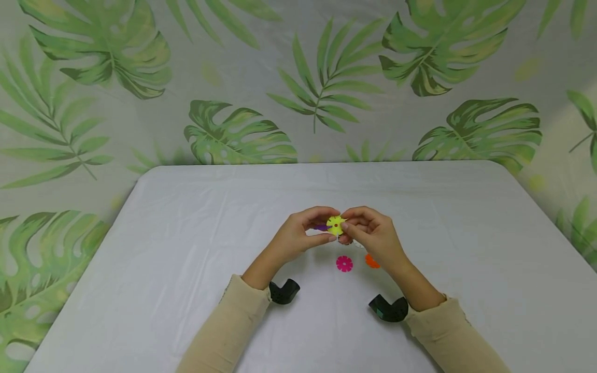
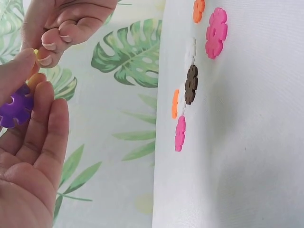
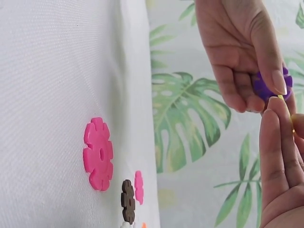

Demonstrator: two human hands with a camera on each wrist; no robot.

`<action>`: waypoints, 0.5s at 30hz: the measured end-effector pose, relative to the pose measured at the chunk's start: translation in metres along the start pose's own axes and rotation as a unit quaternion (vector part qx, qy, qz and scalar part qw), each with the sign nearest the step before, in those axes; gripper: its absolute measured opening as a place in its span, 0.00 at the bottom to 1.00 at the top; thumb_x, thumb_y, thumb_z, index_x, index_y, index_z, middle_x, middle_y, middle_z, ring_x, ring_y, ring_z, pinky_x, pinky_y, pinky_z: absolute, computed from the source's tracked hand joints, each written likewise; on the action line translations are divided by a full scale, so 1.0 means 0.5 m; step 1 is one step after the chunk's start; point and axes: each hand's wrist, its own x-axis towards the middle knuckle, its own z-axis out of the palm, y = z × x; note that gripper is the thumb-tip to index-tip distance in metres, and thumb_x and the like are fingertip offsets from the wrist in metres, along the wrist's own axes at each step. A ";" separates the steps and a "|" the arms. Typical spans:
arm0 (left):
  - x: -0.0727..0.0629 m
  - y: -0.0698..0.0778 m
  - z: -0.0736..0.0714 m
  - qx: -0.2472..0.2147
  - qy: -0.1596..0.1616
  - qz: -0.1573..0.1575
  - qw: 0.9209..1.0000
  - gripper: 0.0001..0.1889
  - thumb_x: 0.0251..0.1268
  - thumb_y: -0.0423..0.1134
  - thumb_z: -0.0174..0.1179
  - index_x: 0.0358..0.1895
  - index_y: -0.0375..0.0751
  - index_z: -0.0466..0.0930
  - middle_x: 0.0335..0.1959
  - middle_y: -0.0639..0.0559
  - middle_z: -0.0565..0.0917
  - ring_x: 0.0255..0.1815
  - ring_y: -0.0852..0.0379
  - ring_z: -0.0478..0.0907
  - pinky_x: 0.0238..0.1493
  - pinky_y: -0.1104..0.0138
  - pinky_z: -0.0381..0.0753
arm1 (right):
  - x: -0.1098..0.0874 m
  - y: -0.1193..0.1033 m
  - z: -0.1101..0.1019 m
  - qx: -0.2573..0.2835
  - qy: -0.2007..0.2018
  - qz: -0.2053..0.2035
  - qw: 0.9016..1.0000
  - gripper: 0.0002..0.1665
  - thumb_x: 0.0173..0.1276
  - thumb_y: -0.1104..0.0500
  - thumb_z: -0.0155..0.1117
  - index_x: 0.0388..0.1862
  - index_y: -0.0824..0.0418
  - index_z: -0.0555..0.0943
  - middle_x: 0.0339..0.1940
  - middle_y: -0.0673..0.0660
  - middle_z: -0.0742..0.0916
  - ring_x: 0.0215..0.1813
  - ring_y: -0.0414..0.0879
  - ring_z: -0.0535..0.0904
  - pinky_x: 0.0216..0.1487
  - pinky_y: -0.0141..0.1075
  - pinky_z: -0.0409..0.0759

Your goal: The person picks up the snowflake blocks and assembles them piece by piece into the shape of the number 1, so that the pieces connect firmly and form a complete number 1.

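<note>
Close together above the table, both hands work on a pair of flower-shaped, notched plastic discs. The yellow disc (image 1: 335, 226) faces the head camera, while the purple disc (image 2: 18, 108) stands edge-on at its left side, crosswise to it, meeting it at the edge. My left hand (image 1: 294, 233) holds the pair, thumb below and fingers above. With thumb and index finger, my right hand (image 1: 377, 229) pinches the right edge of the yellow disc. Fingers cover part of where the two discs meet.
Under the hands lie more notched discs: a pink disc (image 1: 344, 263), an orange disc (image 1: 372, 260), a brown disc (image 2: 191, 84) and a white disc (image 1: 358, 244). Black devices (image 1: 285, 291) sit at both wrists. A leaf-patterned cloth (image 1: 242, 132) hangs behind the white table (image 1: 196, 217).
</note>
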 end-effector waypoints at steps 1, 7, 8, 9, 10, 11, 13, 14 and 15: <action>0.000 0.000 0.000 0.003 0.000 0.000 1.000 0.19 0.53 0.24 0.60 0.51 0.27 0.72 0.46 0.39 0.77 0.42 0.49 0.76 0.48 0.61 0.74 | 0.000 0.000 0.000 -0.001 0.000 0.001 1.000 0.09 0.61 0.74 0.56 0.41 0.77 0.71 0.26 0.64 0.79 0.25 0.48 0.81 0.31 0.37 0.80; -0.001 0.004 -0.003 0.014 0.019 -0.008 1.000 0.19 0.53 0.25 0.61 0.50 0.28 0.73 0.43 0.40 0.79 0.41 0.51 0.77 0.48 0.61 0.74 | 0.002 -0.003 -0.007 -0.042 0.005 -0.009 0.999 0.09 0.62 0.72 0.56 0.42 0.74 0.73 0.30 0.67 0.80 0.30 0.53 0.80 0.36 0.36 0.80; -0.001 0.004 -0.004 0.015 0.023 -0.009 1.000 0.19 0.53 0.25 0.61 0.50 0.28 0.73 0.42 0.40 0.79 0.40 0.51 0.77 0.47 0.61 0.74 | 0.002 -0.004 -0.009 -0.051 0.008 -0.012 0.999 0.10 0.62 0.71 0.57 0.42 0.74 0.74 0.32 0.66 0.80 0.32 0.52 0.80 0.37 0.36 0.79; -0.001 0.004 -0.005 0.017 0.026 -0.010 0.999 0.19 0.53 0.25 0.62 0.50 0.29 0.73 0.41 0.40 0.80 0.40 0.51 0.77 0.47 0.62 0.74 | 0.002 -0.005 -0.011 -0.062 0.010 -0.016 0.998 0.10 0.62 0.71 0.57 0.43 0.74 0.74 0.33 0.66 0.81 0.34 0.51 0.80 0.39 0.35 0.79; -0.001 0.005 -0.005 0.017 0.029 -0.011 0.999 0.19 0.53 0.25 0.62 0.50 0.29 0.73 0.41 0.40 0.80 0.40 0.51 0.77 0.47 0.62 0.74 | 0.003 -0.006 -0.012 -0.069 0.014 -0.018 0.997 0.11 0.61 0.71 0.57 0.43 0.74 0.74 0.35 0.66 0.81 0.36 0.50 0.80 0.41 0.35 0.78; -0.001 0.005 -0.006 0.018 0.031 -0.010 0.999 0.19 0.53 0.25 0.62 0.50 0.29 0.73 0.41 0.40 0.80 0.40 0.51 0.77 0.47 0.63 0.74 | 0.003 -0.007 -0.014 -0.076 0.018 -0.021 0.997 0.12 0.61 0.72 0.57 0.44 0.74 0.74 0.36 0.66 0.81 0.38 0.49 0.80 0.42 0.35 0.78; -0.001 0.005 -0.006 0.021 0.032 -0.009 0.999 0.19 0.53 0.26 0.62 0.50 0.29 0.73 0.41 0.41 0.80 0.40 0.51 0.77 0.47 0.64 0.74 | 0.004 -0.010 -0.018 -0.088 0.024 -0.026 0.996 0.14 0.60 0.72 0.58 0.46 0.74 0.74 0.39 0.68 0.81 0.42 0.48 0.79 0.45 0.34 0.76; -0.001 0.004 -0.006 0.024 0.032 -0.009 0.999 0.19 0.53 0.26 0.62 0.50 0.29 0.73 0.41 0.41 0.80 0.40 0.51 0.77 0.47 0.64 0.74 | 0.005 -0.013 -0.020 -0.093 0.026 -0.029 0.995 0.15 0.60 0.72 0.58 0.47 0.74 0.74 0.41 0.68 0.80 0.44 0.48 0.79 0.46 0.34 0.76; -0.001 0.004 -0.007 0.026 0.032 -0.009 0.999 0.19 0.53 0.26 0.62 0.50 0.30 0.73 0.41 0.41 0.80 0.40 0.51 0.77 0.46 0.65 0.74 | 0.006 -0.015 -0.021 -0.099 0.027 -0.031 0.994 0.16 0.60 0.72 0.58 0.48 0.73 0.73 0.42 0.69 0.80 0.46 0.49 0.78 0.47 0.34 0.75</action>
